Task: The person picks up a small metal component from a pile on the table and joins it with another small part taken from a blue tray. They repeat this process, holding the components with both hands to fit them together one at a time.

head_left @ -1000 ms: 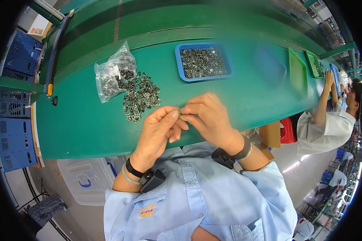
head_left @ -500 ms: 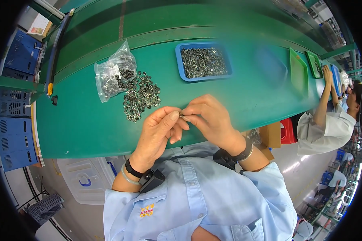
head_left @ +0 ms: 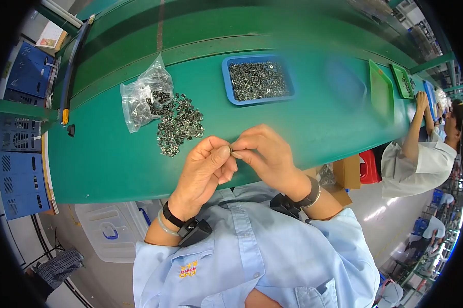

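My left hand (head_left: 207,165) and my right hand (head_left: 266,153) meet fingertip to fingertip above the near side of the green table. Both are closed in a pinch on a small metal part (head_left: 231,150), mostly hidden by the fingers. Beyond my left hand lies a loose pile of small shiny metal parts (head_left: 180,126). A clear plastic bag (head_left: 139,102) with more of these parts rests against the pile's far left side. Farther back, to the right of the pile, stands a blue tray (head_left: 259,102) filled with small metal pieces.
Green trays (head_left: 380,87) stand at the far right, near a co-worker (head_left: 413,164) reaching over the table (head_left: 98,169). Below the table edge are a clear lidded plastic box (head_left: 108,236) on the left and a cardboard box (head_left: 347,173) on the right. Blue crates (head_left: 21,179) line the left.
My fingers have closed further over the small part, which shows less now. Both hands stay in nearly the same place.
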### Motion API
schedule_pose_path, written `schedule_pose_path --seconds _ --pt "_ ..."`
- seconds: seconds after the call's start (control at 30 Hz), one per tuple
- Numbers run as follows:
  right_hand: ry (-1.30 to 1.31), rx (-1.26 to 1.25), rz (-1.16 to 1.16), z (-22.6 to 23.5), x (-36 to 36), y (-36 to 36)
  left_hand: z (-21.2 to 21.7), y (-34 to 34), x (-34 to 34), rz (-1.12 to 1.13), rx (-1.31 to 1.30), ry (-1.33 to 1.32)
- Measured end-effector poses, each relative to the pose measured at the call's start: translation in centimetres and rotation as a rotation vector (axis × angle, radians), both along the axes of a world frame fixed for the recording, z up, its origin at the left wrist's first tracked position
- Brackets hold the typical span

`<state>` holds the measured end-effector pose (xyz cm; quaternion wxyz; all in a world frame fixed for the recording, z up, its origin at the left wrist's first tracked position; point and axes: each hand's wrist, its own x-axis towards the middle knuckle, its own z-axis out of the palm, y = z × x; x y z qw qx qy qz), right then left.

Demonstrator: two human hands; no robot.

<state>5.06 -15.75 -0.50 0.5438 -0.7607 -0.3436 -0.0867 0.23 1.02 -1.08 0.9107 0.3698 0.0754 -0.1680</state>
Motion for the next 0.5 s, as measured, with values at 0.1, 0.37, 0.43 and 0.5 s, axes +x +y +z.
schedule_pose_path --seconds 0.1,0.37,0.43,0.5 --pt "0.029 0.008 0.002 0.1 -0.2 0.0 0.0 -0.2 0.0 -0.003 -0.045 -0.006" --pt "0.066 0.027 -0.006 -0.4 -0.1 -0.2 0.0 -0.3 0.2 -0.010 -0.041 -0.018" --pt "0.051 0.024 -0.008 -0.4 0.0 -0.3 0.4 -0.3 0.3 -0.007 0.041 -0.004" --pt "-0.011 -0.025 -0.014 -0.2 0.3 -0.4 0.9 -0.3 0.4 -0.006 0.113 -0.003"
